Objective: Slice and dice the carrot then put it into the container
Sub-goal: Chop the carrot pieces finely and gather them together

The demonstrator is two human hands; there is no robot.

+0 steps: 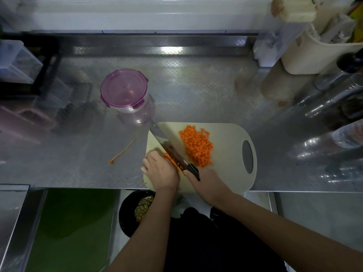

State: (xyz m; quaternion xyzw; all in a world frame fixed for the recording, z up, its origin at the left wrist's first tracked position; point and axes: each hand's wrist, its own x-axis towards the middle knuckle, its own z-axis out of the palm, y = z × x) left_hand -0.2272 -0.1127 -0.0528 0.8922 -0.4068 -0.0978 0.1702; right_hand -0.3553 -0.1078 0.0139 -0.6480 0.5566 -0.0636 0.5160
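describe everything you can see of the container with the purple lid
The container is round, with a clear plastic body and a see-through purple lid held by snap clips at its rim. The lid is on. It stands upright on the steel counter, just beyond the far left corner of the cutting board. Nothing shows inside through the clear wall. Only the counter seems to touch it; the knife tip points toward its base.

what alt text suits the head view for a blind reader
Seen from above, the right grip holds a knife against carrot steadied by the left grip on a white cutting board, beside a diced carrot pile. A purple-lidded container stands beyond the board.
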